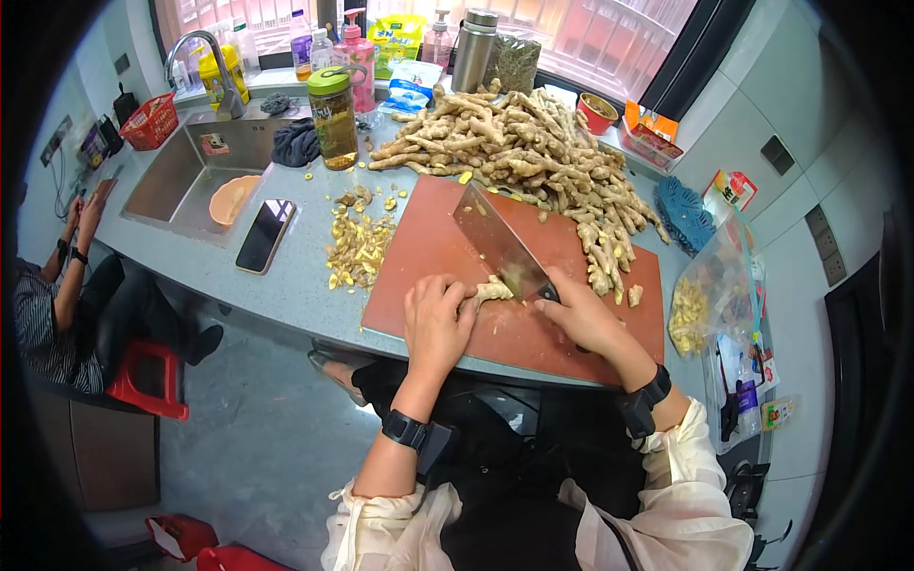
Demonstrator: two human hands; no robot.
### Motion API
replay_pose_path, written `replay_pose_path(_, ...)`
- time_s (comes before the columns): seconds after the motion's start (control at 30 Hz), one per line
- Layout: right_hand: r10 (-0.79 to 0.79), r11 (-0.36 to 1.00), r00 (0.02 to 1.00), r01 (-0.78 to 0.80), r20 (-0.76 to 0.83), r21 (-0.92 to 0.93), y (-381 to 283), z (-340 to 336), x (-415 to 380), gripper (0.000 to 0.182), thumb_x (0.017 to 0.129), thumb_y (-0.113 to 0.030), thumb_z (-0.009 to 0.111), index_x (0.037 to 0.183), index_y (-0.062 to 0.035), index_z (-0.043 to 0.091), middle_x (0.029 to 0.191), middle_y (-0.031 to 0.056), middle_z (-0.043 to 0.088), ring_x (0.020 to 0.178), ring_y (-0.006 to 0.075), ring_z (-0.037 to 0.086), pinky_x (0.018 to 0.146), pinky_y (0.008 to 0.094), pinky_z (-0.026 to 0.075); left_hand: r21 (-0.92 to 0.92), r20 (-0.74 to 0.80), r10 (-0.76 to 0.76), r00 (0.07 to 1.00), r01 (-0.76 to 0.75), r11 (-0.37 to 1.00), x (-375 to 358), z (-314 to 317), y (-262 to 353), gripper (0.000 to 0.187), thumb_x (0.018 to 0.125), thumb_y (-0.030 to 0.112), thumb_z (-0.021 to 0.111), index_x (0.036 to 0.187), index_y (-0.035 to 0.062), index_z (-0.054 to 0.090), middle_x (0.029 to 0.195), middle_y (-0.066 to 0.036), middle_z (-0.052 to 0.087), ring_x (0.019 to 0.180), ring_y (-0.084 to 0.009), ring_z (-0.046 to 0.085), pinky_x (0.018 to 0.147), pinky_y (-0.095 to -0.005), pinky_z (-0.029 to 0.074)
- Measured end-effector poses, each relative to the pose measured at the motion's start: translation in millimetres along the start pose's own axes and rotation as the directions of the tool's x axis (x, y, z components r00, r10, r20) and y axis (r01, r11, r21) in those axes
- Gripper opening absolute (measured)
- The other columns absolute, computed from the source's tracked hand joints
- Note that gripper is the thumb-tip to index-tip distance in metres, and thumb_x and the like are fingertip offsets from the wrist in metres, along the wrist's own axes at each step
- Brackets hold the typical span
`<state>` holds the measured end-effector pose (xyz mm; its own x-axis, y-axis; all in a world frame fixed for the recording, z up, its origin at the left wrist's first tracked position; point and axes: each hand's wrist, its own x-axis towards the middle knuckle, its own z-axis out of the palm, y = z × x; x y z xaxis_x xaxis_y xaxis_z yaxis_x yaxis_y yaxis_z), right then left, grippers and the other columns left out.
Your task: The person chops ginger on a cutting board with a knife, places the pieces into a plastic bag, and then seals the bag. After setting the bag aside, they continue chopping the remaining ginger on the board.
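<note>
My right hand (583, 314) is wrapped round the black handle of a cleaver (497, 238), its broad blade angled up and to the left over the reddish-brown cutting board (419, 243). My left hand (439, 319) grips a piece of ginger root (492, 289), which lies on the board with its right end at the blade's lower edge. A big heap of ginger roots (514, 143) rises behind the board, and some spill onto its right side. Left of the board lie small ginger slices and trimmings (357, 243).
A phone (266, 235) and a bottle of tea (333, 124) stand between the sink (157, 195) and the trimmings. At the right, a plastic bag (700, 300) holds ginger slices. Another person (62, 314) sits at the left. Bottles and a steel flask (474, 52) line the window sill.
</note>
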<state>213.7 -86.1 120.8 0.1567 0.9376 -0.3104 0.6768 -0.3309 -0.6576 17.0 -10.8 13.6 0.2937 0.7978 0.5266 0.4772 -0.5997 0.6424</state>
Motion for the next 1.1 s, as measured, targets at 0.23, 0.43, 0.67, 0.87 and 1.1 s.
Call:
replay_pose_path(0.23,-0.132,0.991,0.987,0.131,-0.096,-0.017,3.6,-16.1,-14.3,0.038,0.094,-0.015,0.063,0.127,-0.0031,0.048,0.099,0.021,0.062,0.095,0.0386,0.062,0.084,0.0431,0.048,0.006,0.001,0.001,1.0,-0.001,1.0,0.2,0.0,1.1,0.013,0.082,0.019,0.073,0.091,0.0105,0.07,0.102,-0.006,0.061,0.108,-0.0273,0.056,0.096,-0.042,0.039)
replay_pose_path(0.43,-0.168,0.982,0.985,0.165,-0.031,-0.088,15.5,-8.6,-12.7,0.039,0.094,-0.017,0.062,0.128,-0.0034,0.048,0.104,0.0248,0.063,0.1,0.0431,0.062,0.086,0.046,0.048,0.009,0.001,-0.004,1.0,0.004,1.0,0.4,-0.6,1.6,0.013,0.082,0.019,0.073,0.091,0.0105,0.07,0.102,-0.006,0.061,0.108,-0.0271,0.056,0.096,-0.042,0.04)
replay_pose_path(0.67,-0.24,0.963,0.967,0.226,-0.081,-0.149,29.9,-6.0,-2.4,0.039,0.094,-0.017,0.063,0.128,-0.0036,0.047,0.107,0.027,0.063,0.104,0.0475,0.058,0.088,0.0486,0.046,0.021,0.002,0.006,1.0,-0.006,1.0,0.3,-0.6,1.4,0.013,0.082,0.02,0.074,0.091,0.0106,0.07,0.102,-0.005,0.062,0.107,-0.0267,0.056,0.094,-0.0417,0.04)
replay_pose_path(0.87,-0.027,0.999,1.0,0.028,-0.009,0.043,6.5,-15.7,-14.7,0.036,0.095,-0.014,0.061,0.127,-0.0048,0.048,0.085,0.0139,0.061,0.068,0.0263,0.064,0.063,0.039,0.05,0.013,0.003,-0.005,1.0,0.005,1.0,0.5,-1.2,1.7,0.012,0.082,0.019,0.074,0.09,0.0106,0.07,0.101,-0.005,0.062,0.106,-0.0267,0.056,0.095,-0.0415,0.04)
replay_pose_path(1.1,-0.084,0.994,0.996,0.084,0.003,0.063,-2.8,-15.3,-21.7,0.036,0.097,-0.013,0.06,0.129,-0.0048,0.047,0.08,0.0104,0.058,0.056,0.0188,0.059,0.054,0.0353,0.048,0.003,-0.002,0.004,1.0,-0.004,1.0,0.3,-1.3,1.3,0.012,0.082,0.019,0.073,0.09,0.0105,0.07,0.1,-0.006,0.061,0.105,-0.027,0.056,0.095,-0.0417,0.04)
